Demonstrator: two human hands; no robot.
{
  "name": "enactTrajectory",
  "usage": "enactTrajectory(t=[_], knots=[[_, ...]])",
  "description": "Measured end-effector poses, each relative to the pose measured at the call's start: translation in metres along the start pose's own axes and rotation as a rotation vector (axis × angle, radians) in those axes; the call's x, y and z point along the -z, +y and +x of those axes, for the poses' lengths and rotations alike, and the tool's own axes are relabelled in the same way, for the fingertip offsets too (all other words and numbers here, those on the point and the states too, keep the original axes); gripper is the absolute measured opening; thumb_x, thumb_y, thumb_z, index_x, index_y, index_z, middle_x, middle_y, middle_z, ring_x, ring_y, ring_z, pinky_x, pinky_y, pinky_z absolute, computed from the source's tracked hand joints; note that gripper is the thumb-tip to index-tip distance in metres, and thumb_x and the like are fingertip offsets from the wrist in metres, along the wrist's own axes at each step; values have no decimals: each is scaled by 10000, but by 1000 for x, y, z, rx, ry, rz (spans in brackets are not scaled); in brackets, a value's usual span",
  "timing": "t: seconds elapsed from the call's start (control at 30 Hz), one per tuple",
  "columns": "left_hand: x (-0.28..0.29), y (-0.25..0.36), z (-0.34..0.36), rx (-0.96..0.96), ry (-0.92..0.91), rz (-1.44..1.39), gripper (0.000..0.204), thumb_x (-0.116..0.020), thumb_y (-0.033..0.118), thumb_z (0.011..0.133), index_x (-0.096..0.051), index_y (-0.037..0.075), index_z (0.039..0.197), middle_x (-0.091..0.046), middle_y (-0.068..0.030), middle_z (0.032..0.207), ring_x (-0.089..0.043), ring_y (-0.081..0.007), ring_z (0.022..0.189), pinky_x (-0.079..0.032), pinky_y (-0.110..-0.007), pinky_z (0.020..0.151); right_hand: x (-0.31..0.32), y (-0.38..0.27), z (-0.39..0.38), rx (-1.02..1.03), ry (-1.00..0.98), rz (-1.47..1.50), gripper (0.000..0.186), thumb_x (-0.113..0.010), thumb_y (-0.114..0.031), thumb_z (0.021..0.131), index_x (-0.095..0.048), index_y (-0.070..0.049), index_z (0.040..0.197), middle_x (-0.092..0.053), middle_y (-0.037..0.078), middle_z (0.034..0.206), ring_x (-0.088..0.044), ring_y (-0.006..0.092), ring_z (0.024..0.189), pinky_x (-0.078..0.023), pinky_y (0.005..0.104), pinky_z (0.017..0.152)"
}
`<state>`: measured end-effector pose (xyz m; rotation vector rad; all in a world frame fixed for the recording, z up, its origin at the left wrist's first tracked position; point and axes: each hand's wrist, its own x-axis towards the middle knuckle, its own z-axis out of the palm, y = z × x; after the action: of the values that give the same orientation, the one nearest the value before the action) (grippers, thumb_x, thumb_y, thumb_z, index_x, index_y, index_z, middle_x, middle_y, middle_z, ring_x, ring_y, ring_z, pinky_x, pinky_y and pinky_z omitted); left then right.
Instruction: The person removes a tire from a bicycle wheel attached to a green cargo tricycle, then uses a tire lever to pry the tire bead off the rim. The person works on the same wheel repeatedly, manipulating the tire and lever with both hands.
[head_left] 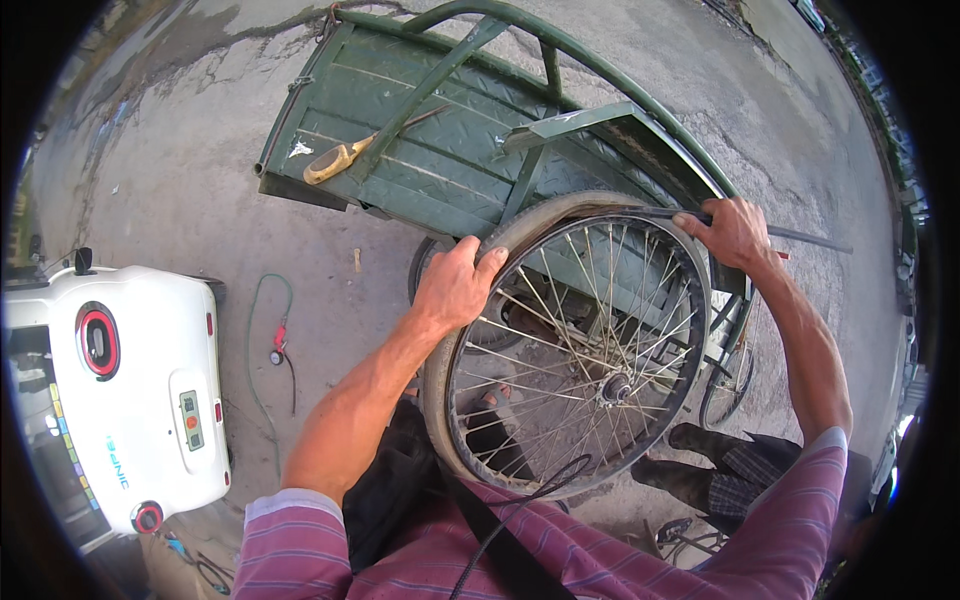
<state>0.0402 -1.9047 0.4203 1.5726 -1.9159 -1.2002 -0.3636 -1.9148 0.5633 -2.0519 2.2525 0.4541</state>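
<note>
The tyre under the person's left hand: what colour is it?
The tyre is a dusty greyish brown, best seen in the head view.

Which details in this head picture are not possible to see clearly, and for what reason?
All in the head view:
1. The left hand: its fingertips are hidden behind the tyre.
2. The dark rod: the right hand hides its near end.
3. The pressure gauge: its dial is too small to read.
4. The white vehicle: cut off by the picture's dark left border.
</note>
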Motion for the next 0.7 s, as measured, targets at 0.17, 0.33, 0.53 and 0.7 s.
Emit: enactTrajectory(t=[0.17, 0.33, 0.53, 0.7], knots=[[2, -7, -6, -24, 18, -45, 577, -592, 518, 1108, -603, -49, 1003, -687, -352, 828, -678, -598, 891, -512, -624, 785, 37, -19, 43, 182, -67, -140, 747, -718, -740, 929, -817, -12, 797, -669, 209, 650, -708, 387, 685, -563, 518, 722], [4, -1, -4, -13, -9, -59, 573, -595, 513, 1108, -616, -52, 1017, -693, -348, 863, -680, -584, 899, -518, -600, 787, 60, -33, 76, 384, -37, -276, 840, -666, -806, 924, -785, 4, 740, -621, 209, 605, -674, 417, 666, -553, 528, 699], [0, -11, -8, -14, 9, -124, 584, -578, 527, 1116, -627, -53, 1064, -700, -343, 824, -689, -586, 865, -527, -613, 769, 72, -65, 42, 179, -131, -219, 788, -724, -773, 913, -799, -3, 765, -656, 171, 612, -691, 378, 655, -552, 494, 681], [-6, -16, -14, -16, 57, -201, 612, -561, 552, 1119, -630, -57, 1113, -717, -327, 838, -700, -581, 884, -536, -615, 777, 4, -63, -42, -16, 61, -9, 719, -761, -720, 920, -820, -3, 927, -728, 183, 702, -735, 395, 685, -565, 500, 713]])
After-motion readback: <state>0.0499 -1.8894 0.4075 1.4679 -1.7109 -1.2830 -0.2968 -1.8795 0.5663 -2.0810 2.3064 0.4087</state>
